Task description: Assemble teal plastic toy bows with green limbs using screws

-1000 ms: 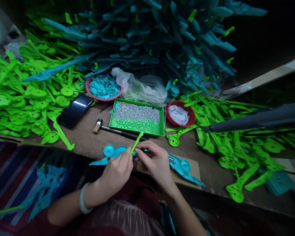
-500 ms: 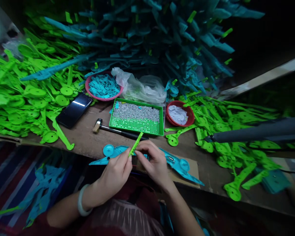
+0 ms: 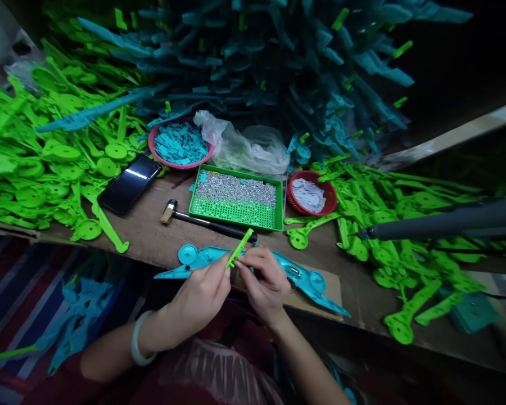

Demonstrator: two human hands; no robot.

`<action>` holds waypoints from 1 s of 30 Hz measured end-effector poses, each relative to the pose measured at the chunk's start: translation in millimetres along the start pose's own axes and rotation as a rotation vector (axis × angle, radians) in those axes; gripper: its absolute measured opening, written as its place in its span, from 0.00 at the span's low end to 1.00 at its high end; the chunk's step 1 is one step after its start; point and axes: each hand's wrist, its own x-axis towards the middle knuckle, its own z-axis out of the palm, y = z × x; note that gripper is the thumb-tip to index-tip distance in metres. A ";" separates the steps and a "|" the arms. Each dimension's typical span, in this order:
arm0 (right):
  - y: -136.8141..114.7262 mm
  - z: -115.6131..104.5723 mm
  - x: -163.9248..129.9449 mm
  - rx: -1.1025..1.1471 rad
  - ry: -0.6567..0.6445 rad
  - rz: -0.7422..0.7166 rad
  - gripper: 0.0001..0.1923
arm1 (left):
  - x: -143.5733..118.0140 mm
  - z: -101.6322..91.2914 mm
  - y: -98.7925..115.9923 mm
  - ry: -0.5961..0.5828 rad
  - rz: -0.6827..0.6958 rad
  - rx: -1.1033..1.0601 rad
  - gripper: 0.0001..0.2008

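My left hand pinches the lower end of a thin green plastic strip that sticks up and to the right. Touching the same strip from the right are the fingertips of my right hand, curled closed around its base. Both hands hover over a long teal plastic part that lies flat on a piece of cardboard at the near edge of the table. A pale bangle sits on my left wrist.
A green tray of small metal pieces, a hammer, a phone, a pink bowl of teal bits and a red bowl lie behind. Piles of green and teal parts surround them. A dark rod reaches in from the right.
My hands have shifted slightly right and closer together on the green strip. The rod at the right has dropped a little lower.
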 end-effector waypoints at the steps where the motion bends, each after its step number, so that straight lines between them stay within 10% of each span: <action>1: -1.5 4.5 -4.3 0.014 0.054 0.029 0.12 | -0.2 1.2 1.3 0.012 -0.028 -0.062 0.18; 6: -8.9 15.2 -12.8 0.062 0.088 0.138 0.12 | -3.4 7.7 4.0 -0.007 -0.168 -0.414 0.20; 11: -15.6 3.4 11.4 -0.077 -0.234 -0.003 0.20 | 12.4 5.0 -7.3 0.017 -0.497 -0.809 0.21; 21: 29.1 -27.3 -5.7 -0.408 -0.621 -0.129 0.23 | 35.0 -54.1 -32.1 0.414 -0.688 -0.884 0.18; 25: 58.9 -58.6 -20.9 -0.473 -0.611 -0.238 0.22 | 19.3 -54.7 -40.9 0.457 -0.725 -0.939 0.18; 30: 22.2 -62.0 1.8 -0.096 -0.351 0.031 0.23 | 28.7 -43.0 -24.2 0.565 -0.421 -0.623 0.18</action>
